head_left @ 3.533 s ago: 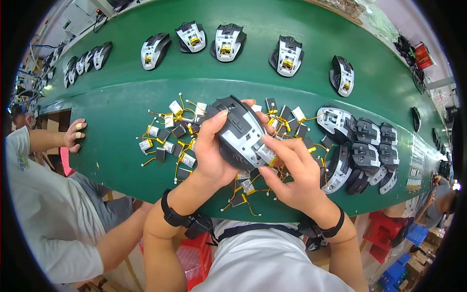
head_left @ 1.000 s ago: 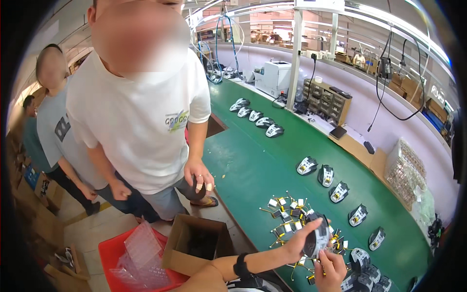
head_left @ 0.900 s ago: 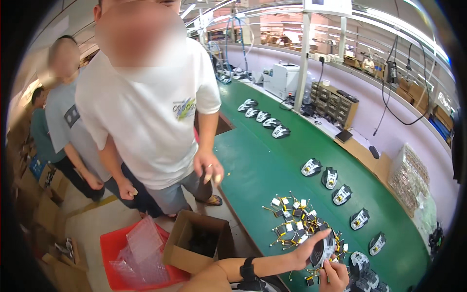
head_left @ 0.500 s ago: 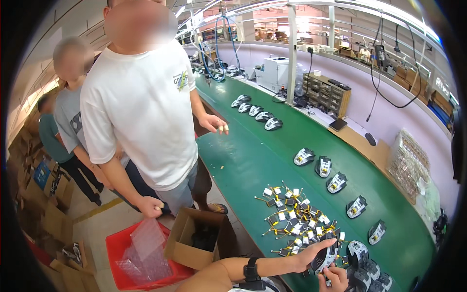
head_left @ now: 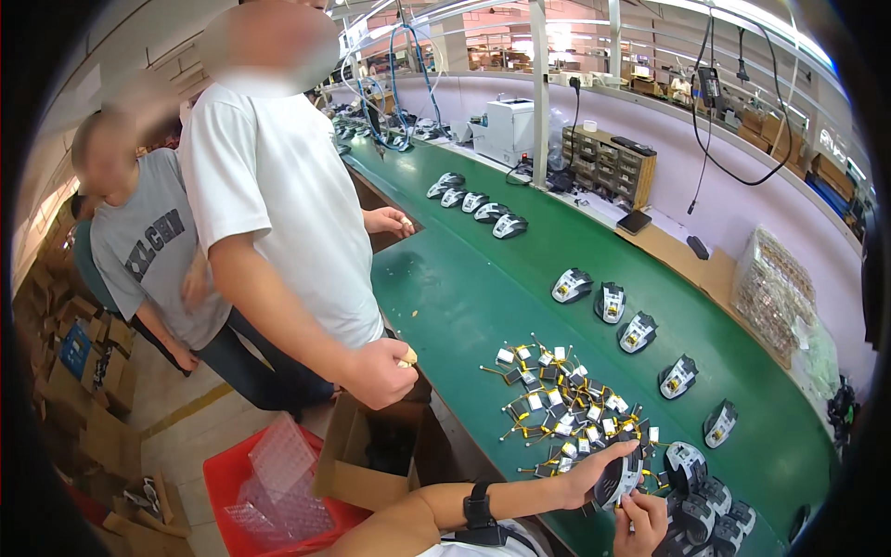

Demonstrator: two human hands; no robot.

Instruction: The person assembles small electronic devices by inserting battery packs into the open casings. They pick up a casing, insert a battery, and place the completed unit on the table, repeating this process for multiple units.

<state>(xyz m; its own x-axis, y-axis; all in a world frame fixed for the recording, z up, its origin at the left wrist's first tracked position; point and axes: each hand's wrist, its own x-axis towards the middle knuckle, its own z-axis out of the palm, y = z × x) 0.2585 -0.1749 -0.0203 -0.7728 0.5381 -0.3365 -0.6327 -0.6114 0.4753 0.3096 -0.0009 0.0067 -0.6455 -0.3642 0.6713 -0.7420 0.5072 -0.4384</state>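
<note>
My left hand (head_left: 594,472) is wrapped round a black and silver computer mouse (head_left: 614,483), held over the near right part of the green bench (head_left: 445,288). The fingers of my right hand (head_left: 643,523) are pinched together at the mouse's lower end; what they grip there is too small to make out. Right beside the mouse lies a heap of small silver and black battery packs (head_left: 561,408) with yellow tape and short wires. Several more computer mice (head_left: 698,515) are piled just right of my right hand.
A spaced line of open mice (head_left: 637,332) runs along the bench. Across it, a person in a white T-shirt (head_left: 278,186) stands holding small pale pieces. A cardboard box (head_left: 339,455) and a red bin (head_left: 218,478) of clear plastic trays stand to the left. Small drawers (head_left: 608,162) sit behind.
The person in white has turned and stepped closer, a hand now over the cardboard box. The one in grey shows more. My hands stay on the mouse, almost unmoved.
</note>
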